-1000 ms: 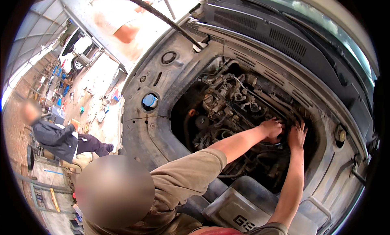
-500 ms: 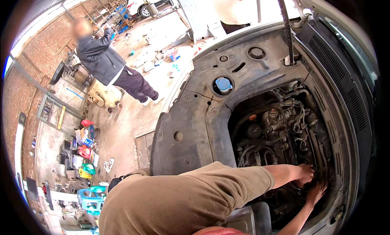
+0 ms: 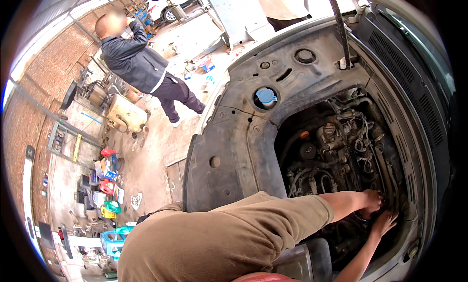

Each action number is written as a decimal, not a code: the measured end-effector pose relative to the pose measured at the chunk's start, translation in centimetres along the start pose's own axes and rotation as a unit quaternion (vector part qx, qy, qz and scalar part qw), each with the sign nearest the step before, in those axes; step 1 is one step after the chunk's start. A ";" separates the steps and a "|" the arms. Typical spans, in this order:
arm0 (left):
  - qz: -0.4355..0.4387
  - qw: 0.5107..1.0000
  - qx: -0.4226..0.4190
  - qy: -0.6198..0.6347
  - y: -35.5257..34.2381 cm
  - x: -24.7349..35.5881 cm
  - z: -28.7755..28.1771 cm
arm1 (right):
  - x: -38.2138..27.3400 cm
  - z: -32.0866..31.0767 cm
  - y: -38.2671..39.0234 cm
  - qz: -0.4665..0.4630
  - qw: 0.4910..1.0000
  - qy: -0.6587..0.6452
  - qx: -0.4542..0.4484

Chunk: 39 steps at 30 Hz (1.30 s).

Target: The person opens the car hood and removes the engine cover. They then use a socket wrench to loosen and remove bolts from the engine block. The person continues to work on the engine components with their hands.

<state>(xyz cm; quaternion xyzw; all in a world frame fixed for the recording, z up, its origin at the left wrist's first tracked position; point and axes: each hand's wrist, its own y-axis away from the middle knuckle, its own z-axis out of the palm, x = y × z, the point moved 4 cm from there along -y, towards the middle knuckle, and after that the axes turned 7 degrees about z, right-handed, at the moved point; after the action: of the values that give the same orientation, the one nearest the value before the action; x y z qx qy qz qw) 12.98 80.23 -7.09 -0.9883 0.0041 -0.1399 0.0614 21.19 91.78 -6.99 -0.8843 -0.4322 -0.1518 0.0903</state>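
Both my hands reach deep into the engine bay (image 3: pixel 336 177) of a car, at its rear edge below the cowl. My left hand (image 3: pixel 372 202), on the arm with the brown sleeve, has its fingers curled down among dark hoses and pipes; what they grip is hidden. Just nearer to me, my right hand (image 3: pixel 384 224) lies with fingers stretched out against the dark parts beside a pipe (image 3: pixel 389 182). The two hands nearly meet. A round black cap (image 3: pixel 307 151) and an orange piece (image 3: pixel 304 135) show on the engine's left side.
A black plastic cover (image 3: pixel 234 155) borders the bay, with a blue reservoir cap (image 3: pixel 266 97) in it. A prop rod (image 3: pixel 337 24) rises at the far side. A person in a dark jacket (image 3: pixel 134 63) stands on the workshop floor; bottles and boxes (image 3: pixel 108 187) line the left wall.
My hands stay at nearly the same spot in the engine bay, the right one slightly higher. The person in the dark jacket has shifted right and raised an arm toward the head.
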 end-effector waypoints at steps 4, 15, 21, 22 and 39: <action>0.013 1.000 0.026 -0.005 0.1 0.1 0.0 | -0.8 -2.0 0.3 -0.003 1.000 0.012 -0.018; 0.015 0.999 0.033 0.001 0.2 0.5 -0.5 | 1.1 -0.8 0.1 -0.011 0.990 -0.139 0.010; 0.026 0.998 0.056 0.010 0.5 0.5 -1.3 | 0.4 -0.4 0.0 0.012 0.996 -0.087 0.030; 0.028 0.998 0.063 0.009 0.6 0.5 -1.2 | 0.1 -0.7 0.2 0.022 0.996 -0.082 0.021; 0.035 0.999 0.040 0.012 1.1 0.4 -1.4 | -0.1 -0.9 0.5 -0.024 0.985 -0.139 0.103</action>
<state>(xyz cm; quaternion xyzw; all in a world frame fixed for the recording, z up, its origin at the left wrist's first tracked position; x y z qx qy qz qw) 13.02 78.95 -5.76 -0.9826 0.0339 -0.1494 0.1052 21.30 91.12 -6.19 -0.8720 -0.4753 0.0155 0.1162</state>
